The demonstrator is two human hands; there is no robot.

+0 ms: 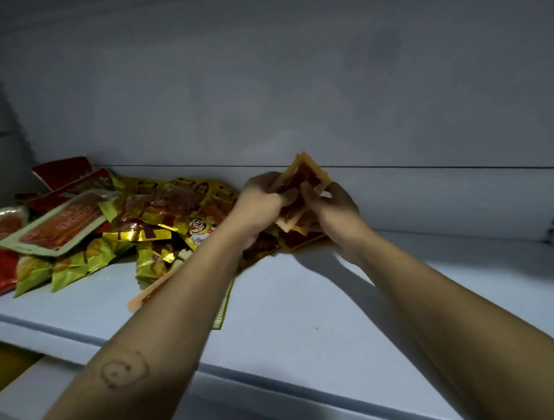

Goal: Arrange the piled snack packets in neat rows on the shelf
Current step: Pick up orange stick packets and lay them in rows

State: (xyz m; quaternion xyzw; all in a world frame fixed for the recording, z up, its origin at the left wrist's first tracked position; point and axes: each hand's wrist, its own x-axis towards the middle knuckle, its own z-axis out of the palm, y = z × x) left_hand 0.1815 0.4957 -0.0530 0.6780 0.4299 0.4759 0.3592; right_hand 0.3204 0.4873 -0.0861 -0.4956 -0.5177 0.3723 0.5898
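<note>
pinching orange packets (pixel 309 169) between curled fingers (pixel 307 190), left hand (pixel 262 202), right hand (pixel 331 208), above shelf (pixel 306 304)

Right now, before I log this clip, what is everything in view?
orange packets: small stack, orange-brown, held up right of the pile
gold packets: several, yellow-gold, middle of the pile
green packets: at least three, yellow-green, pile's front
red packets: at least two, red, back left
pale-green flat packet: one, orange-red sticks inside, on the pile's left
shelf: one, white, under everything
left hand: one, gripping the orange packets
right hand: one, gripping the orange packets
</note>
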